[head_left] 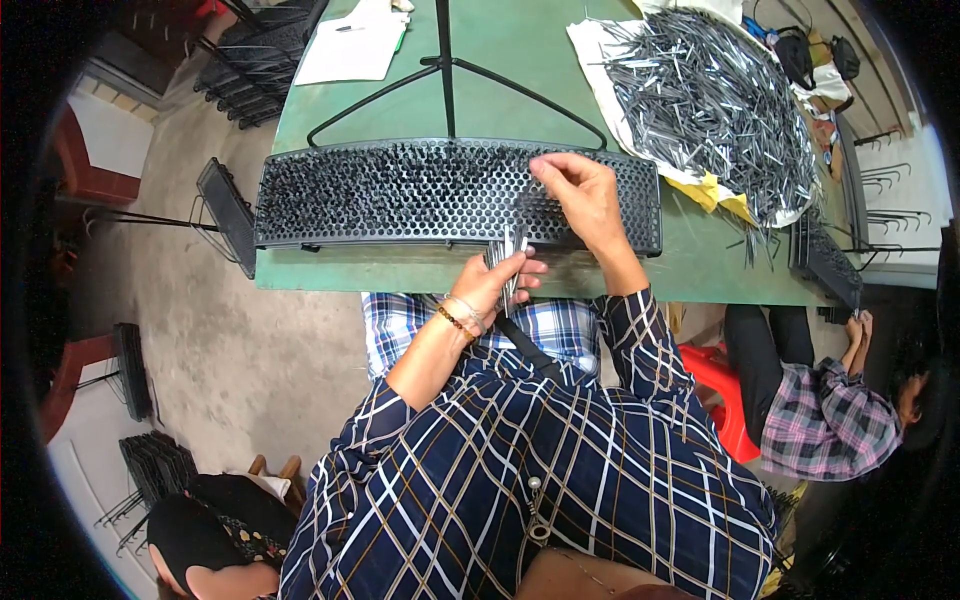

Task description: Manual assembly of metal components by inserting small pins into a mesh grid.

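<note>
While concrete floor [240, 350] surrounds it, green table [520, 60] carries perforated rack [400, 195].

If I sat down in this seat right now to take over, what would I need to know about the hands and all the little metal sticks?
Left hand: gripping a small bundle of thin silver metal pins near the table edge.
Right hand: fingertips pinched over the long black perforated tray, seemingly placing one pin.
Supply: a big heap of loose silver pins lies on white cloth at the far right of the green table.
Done: pins stand in many of the tray's holes.
Left: the bundle in hand and the heap; how many holes stay unfilled is hard to tell.
</note>
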Tool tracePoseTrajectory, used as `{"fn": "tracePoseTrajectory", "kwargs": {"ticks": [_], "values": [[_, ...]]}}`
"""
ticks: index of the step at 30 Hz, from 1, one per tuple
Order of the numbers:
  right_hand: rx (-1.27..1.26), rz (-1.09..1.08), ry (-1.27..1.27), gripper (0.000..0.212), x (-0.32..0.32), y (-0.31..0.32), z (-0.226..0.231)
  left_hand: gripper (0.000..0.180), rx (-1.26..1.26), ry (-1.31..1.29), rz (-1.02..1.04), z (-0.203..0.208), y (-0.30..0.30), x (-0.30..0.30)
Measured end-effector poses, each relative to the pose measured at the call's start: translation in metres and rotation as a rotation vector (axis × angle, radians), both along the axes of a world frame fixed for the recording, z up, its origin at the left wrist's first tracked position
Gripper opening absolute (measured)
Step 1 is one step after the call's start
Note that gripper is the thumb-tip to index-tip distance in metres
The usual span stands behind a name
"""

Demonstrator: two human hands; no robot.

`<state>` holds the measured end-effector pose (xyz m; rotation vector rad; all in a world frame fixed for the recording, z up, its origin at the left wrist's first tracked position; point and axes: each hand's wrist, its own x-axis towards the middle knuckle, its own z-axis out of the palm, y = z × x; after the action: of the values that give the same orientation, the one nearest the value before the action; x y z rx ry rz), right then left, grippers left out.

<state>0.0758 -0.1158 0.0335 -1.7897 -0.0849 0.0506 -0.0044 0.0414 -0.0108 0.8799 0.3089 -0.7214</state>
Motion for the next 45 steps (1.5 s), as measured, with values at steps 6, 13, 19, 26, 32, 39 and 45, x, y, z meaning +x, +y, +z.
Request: {"fn": "tracePoseTrajectory", "kwargs": {"ticks": [6,13,19,26,32,39,45], "values": [[-0.186,-0.13,-0.448,0.013,0.018,0.02,-0.009,0.024,-0.007,0.058,0.027,0.0,-0.003,-0.001],[-0.296,-0.072,-0.592,0.011,0.022,0.03,-0.02,0.026,-0.105,0.081,0.018,-0.01,0.0,-0.003],[-0.489,-0.025,-0.825,0.009,0.026,0.035,-0.02,0.028,-0.091,0.117,-0.005,-0.005,0.0,-0.002],[-0.611,-0.028,-0.807,0.011,0.028,0.042,-0.033,0.028,-0.105,0.109,0.023,-0.009,0.003,-0.003],[-0.654,0.005,-0.8,0.011,0.02,0.024,-0.017,0.028,-0.08,0.095,0.018,0.004,-0.006,0.001],[-0.42,0.0,-0.473,0.015,0.008,0.022,-0.013,0.025,-0.104,0.076,0.124,-0.002,0.001,-0.002],[-0.198,0.227,0.099,0.025,-0.019,0.008,-0.005,0.025,-0.102,0.0,0.148,0.003,-0.002,-0.001]]}}
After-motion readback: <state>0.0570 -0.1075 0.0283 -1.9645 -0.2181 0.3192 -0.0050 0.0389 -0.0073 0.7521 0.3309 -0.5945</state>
